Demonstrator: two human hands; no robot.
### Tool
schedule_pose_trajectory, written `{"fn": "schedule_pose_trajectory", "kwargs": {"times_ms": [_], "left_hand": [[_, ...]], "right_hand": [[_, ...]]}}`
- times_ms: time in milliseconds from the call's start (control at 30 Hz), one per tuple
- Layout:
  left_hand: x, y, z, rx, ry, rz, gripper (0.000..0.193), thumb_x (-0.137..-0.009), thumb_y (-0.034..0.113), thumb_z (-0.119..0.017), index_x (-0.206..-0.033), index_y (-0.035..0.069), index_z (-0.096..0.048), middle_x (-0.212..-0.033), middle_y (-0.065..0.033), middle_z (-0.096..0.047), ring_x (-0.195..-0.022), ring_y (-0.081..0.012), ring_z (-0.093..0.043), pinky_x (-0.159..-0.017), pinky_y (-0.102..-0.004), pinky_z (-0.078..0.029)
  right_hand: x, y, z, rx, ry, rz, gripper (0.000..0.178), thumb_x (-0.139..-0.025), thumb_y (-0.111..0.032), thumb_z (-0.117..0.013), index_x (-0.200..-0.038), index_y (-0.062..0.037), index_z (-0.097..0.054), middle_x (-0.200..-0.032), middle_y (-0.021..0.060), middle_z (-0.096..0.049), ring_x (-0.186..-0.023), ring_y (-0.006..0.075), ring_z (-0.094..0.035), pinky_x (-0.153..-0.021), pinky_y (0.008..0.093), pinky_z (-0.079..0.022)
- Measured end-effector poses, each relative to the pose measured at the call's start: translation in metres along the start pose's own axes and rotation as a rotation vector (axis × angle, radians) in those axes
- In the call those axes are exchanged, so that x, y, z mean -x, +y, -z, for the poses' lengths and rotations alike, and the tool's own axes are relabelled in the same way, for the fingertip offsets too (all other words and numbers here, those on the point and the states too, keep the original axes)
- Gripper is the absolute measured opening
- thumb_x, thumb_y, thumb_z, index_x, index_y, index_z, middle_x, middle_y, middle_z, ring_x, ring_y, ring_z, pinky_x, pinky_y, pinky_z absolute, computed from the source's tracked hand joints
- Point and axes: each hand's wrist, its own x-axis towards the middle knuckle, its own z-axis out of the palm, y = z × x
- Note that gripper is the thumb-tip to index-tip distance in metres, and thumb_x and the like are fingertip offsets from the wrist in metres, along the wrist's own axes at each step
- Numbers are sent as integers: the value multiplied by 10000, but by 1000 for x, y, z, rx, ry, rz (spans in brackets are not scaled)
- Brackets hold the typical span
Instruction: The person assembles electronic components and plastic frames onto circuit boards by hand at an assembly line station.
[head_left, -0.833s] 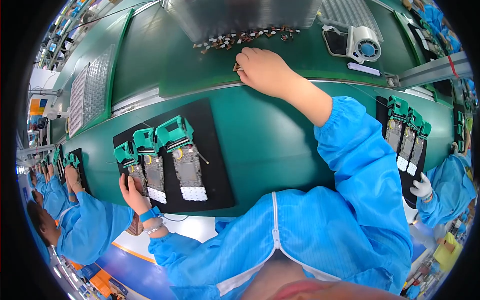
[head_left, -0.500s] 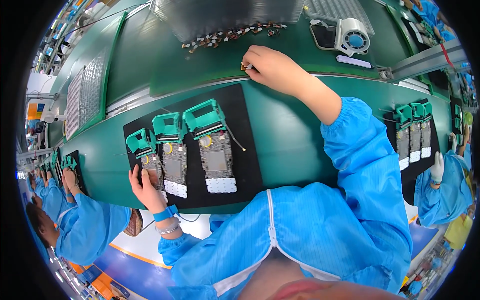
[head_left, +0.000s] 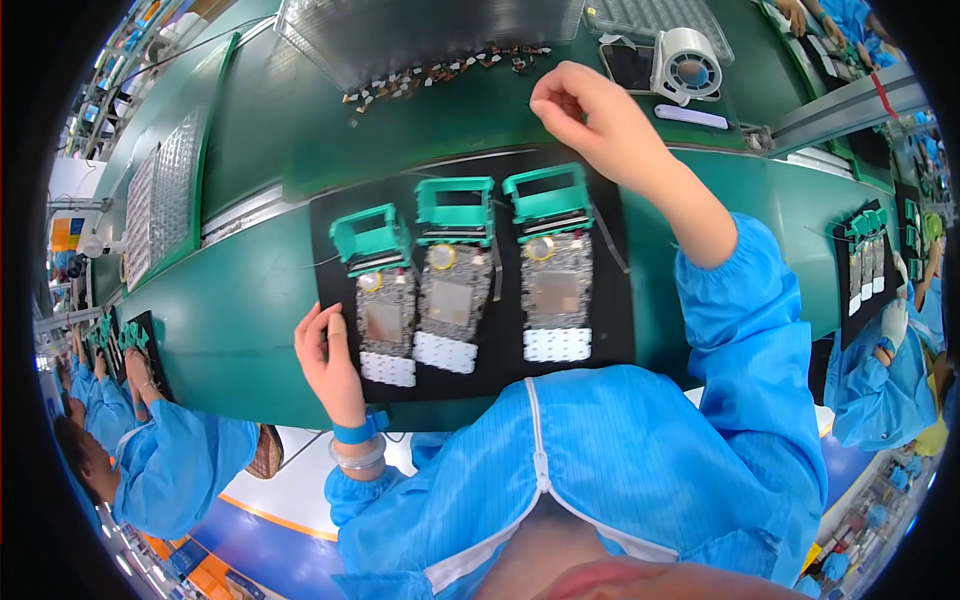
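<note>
My left hand [head_left: 332, 365] is at the left edge of a black mat [head_left: 480, 385], its fingers bent against that edge beside the leftmost board. On the mat lie three circuit boards: a left one [head_left: 384, 322], a middle one [head_left: 450, 302] and a right one [head_left: 557, 294]. Each has a green plastic frame at its far end, such as the right frame [head_left: 548, 200], a round yellow-rimmed part and a white pad at its near end. My right hand [head_left: 590, 115] hangs beyond the mat's far right corner with its fingers curled together; whatever they may hold is hidden.
Many small flex-cable parts [head_left: 440, 72] are scattered beside a clear plastic tray [head_left: 420, 35] at the back. A white fan [head_left: 688, 66], a dark phone-like slab [head_left: 628, 66] and a lilac bar [head_left: 691, 117] stand back right. Co-workers in blue sit on both sides.
The black mat with its boards has slid right, my left hand moving along with it. My right hand has moved right and away from me; the small part seen at its fingertips no longer shows.
</note>
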Motion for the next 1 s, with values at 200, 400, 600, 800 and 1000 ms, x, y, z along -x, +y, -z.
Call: {"fn": "schedule_pose_trajectory", "kwargs": {"times_ms": [200,400,600,800,1000], "left_hand": [[-18,-8,18,17,-204,-54,134,-817,72,-626,-949,55,-641,-1023,-85,-555,-858,-150,-512,-711,-241,-398],[-44,3,18,-336,-325,-423,284,-713,128,-730,-935,33,-581,-841,-101,-550,-750,-243,-511,-663,-349,-432],[-50,21,-5,-236,-557,-188,365,-694,177,-778,-900,1,-533,-637,-24,-468,-547,-133,-429,-496,-263,-376],[-62,25,-19,2,-610,-70,285,-760,124,-698,-881,5,-469,-657,-80,-537,-551,-167,-509,-498,-315,-389],[-75,17,-18,543,-723,236,313,-836,-37,-598,-1061,36,-393,-806,-28,-609,-685,-33,-534,-543,-178,-392]], "right_hand": [[-16,-70,-70,-665,29,-331,120,-924,-152,-543,-944,-41,-582,-702,-62,-471,-568,1,-349,-496,171,-277],[-37,-113,-129,-1119,-93,-616,226,-951,-216,-499,-919,-8,-581,-657,-41,-467,-517,29,-346,-447,190,-265],[-39,-107,-137,-1415,-214,-738,240,-925,-230,-515,-899,-2,-586,-829,94,-616,-633,113,-586,-454,217,-453],[-31,-108,-130,-1219,-111,-671,216,-929,-174,-510,-950,18,-606,-872,103,-638,-606,99,-561,-465,206,-436],[-16,-102,-124,-1035,-60,-537,183,-917,-94,-534,-1047,12,-607,-847,74,-637,-560,48,-480,-477,175,-366]]}}
